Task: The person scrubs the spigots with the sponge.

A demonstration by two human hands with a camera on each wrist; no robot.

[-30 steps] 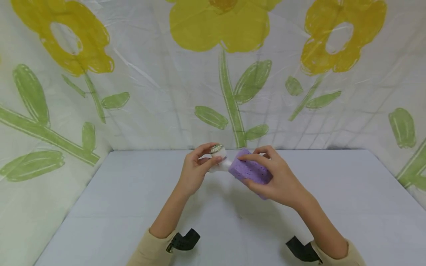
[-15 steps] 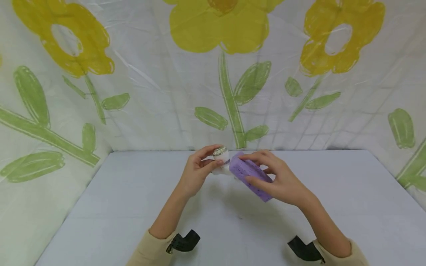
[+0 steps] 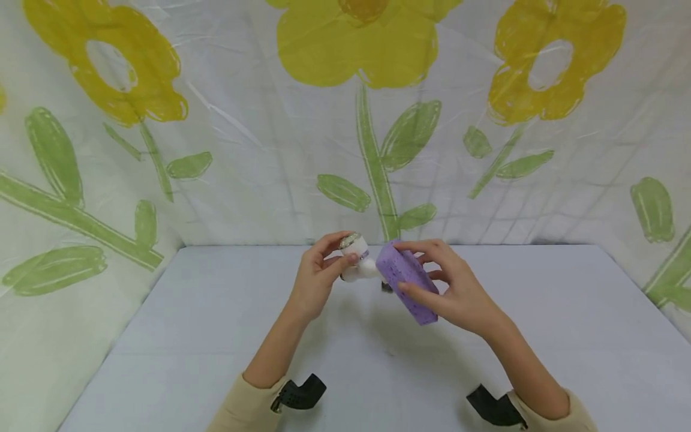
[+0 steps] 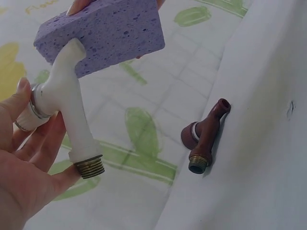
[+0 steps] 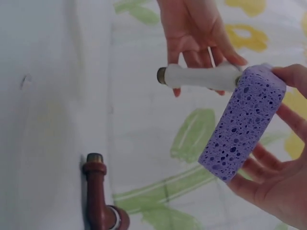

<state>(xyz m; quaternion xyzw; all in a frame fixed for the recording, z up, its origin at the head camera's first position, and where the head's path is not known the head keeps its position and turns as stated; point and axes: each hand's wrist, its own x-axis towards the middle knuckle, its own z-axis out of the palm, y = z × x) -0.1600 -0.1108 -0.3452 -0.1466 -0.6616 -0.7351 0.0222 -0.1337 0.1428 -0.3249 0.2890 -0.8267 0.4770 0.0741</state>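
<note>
**Sponge and tap meeting in the air**

Above the pale grey counter [image 3: 178,336], two bare hands are holding two things up close together. The left hand [image 3: 313,282] is gripping a white plastic tap with a brass threaded end [image 4: 64,112]. Its fingers and thumb are curling round the fat top part of the tap, where a shiny silver ring is sitting. The right hand [image 3: 459,294] is pinching a purple block of sponge full of little holes [image 3: 405,279], with the thumb on one long side and the fingers on the other.

The thing to watch is how the two are lying. The white tap is sitting just to the left of the sponge. In the left wrist view, the thin spout of the tap is poking up and touching the wide flat face of the sponge. The long body of the tap is pointing down and away from the sponge, with the brass end hanging free below the left hand's grip. The sponge's long side is slanting down toward the person in the head view, so only its upper end is meeting the tap.

Down on the counter, near the flowery plastic sheet [image 3: 259,150] at the back, a second tap made of dark brown plastic [image 4: 204,136] is lying on its side. No hand is touching it. It is sitting below the two hands and apart from them.
</note>
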